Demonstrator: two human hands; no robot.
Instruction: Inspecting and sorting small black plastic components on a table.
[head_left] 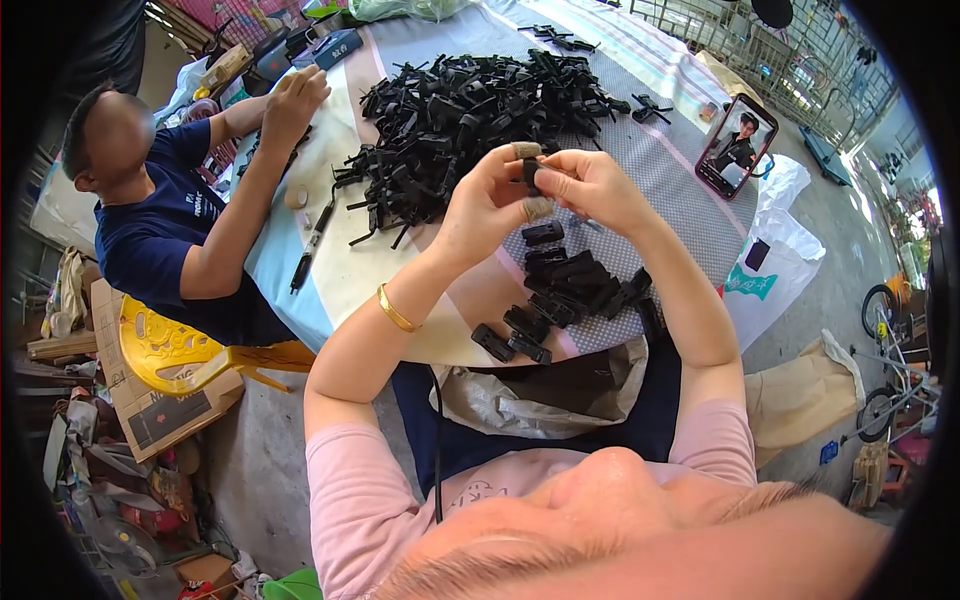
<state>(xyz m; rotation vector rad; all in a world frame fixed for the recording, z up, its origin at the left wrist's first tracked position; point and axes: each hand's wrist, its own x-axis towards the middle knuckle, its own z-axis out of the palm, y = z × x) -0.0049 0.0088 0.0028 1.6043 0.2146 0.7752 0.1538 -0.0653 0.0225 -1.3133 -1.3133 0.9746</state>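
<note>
Both of my hands are raised over the table, just in front of a large heap of black plastic parts (470, 120). Between them is one small black plastic part (531, 172). My left hand (483, 208) pinches it between thumb and finger, both wrapped in tan tape. From the other side, my right hand (590, 188) grips the same part with its thumb and forefinger. Its exact kind is too small to tell. Closer to me, below my hands, lies a smaller group of black block-like parts (565, 285), reaching to the table's edge.
A striped cloth covers the table (420, 320). At the left, a person in a dark blue shirt (165, 230) handles black parts. A pen-like tool (312, 245) and tape roll (296, 197) lie between us. A phone (737, 147) stands at right; an open sack (540, 395) covers my lap.
</note>
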